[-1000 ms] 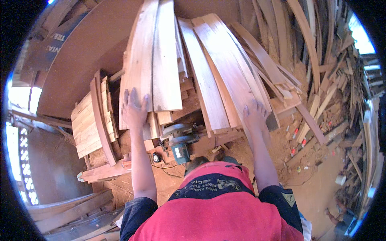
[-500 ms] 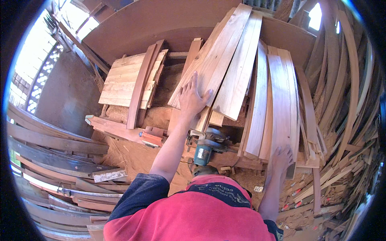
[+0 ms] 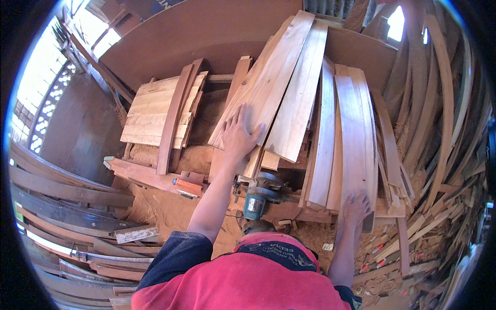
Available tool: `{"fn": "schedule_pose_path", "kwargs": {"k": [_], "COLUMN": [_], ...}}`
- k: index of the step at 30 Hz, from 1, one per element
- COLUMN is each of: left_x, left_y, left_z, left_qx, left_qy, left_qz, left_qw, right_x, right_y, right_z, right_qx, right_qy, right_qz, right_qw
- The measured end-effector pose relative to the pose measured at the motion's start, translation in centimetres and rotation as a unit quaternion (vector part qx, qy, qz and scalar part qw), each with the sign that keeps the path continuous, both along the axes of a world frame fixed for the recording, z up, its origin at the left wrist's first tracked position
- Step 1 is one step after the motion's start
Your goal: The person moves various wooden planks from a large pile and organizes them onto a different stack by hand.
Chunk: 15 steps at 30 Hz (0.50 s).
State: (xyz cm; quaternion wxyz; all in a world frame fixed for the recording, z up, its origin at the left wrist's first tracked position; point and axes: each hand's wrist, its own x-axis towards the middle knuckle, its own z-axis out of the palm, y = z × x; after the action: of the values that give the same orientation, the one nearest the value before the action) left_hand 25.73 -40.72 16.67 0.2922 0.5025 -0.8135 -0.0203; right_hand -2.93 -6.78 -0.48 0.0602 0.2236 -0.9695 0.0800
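I see a long pale planed wooden plank (image 3: pixel 268 85) running from the centre of the view up toward one o'clock, its lower end resting on the pile. My left hand (image 3: pixel 238 135) lies flat on that lower end, fingers spread and open, palm pressing down rather than clasping; the plank stretches away from the fingertips toward one o'clock. A second pale plank (image 3: pixel 299 98) lies just beside it at three o'clock, touching along the edge.

My right hand (image 3: pixel 355 206) sits at four o'clock from the left one, well apart, fingers laid open on the near ends of a bundle of curved pale boards (image 3: pixel 351 124); I count about four there, though the edges blur together. It grips nothing that I can make out.

Between the hands, at six o'clock from the left hand, stands one blue electric motor (image 3: pixel 257 199) on a sawdust-covered bench (image 3: pixel 170 201). At nine o'clock lies one stack of short light boards (image 3: pixel 147 116), crossed by a dark reddish batten (image 3: pixel 173 121).
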Motion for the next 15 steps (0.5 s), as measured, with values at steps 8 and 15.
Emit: {"fn": "schedule_pose_path", "kwargs": {"k": [8,15], "left_x": [0.17,-0.06], "left_y": [-0.06,0.11], "left_z": [-0.15,0.15], "left_qx": [-0.015,-0.001], "left_qy": [0.004,0.007], "left_qz": [-0.009,-0.002], "left_qw": [1.0,1.0], "right_x": [0.01,-0.01], "right_y": [0.12,0.23], "right_z": [-0.06,0.49], "right_qx": [-0.019,-0.031], "right_qy": [0.037,0.019], "right_qz": [0.011,0.019], "right_qw": [0.999,0.999]}}
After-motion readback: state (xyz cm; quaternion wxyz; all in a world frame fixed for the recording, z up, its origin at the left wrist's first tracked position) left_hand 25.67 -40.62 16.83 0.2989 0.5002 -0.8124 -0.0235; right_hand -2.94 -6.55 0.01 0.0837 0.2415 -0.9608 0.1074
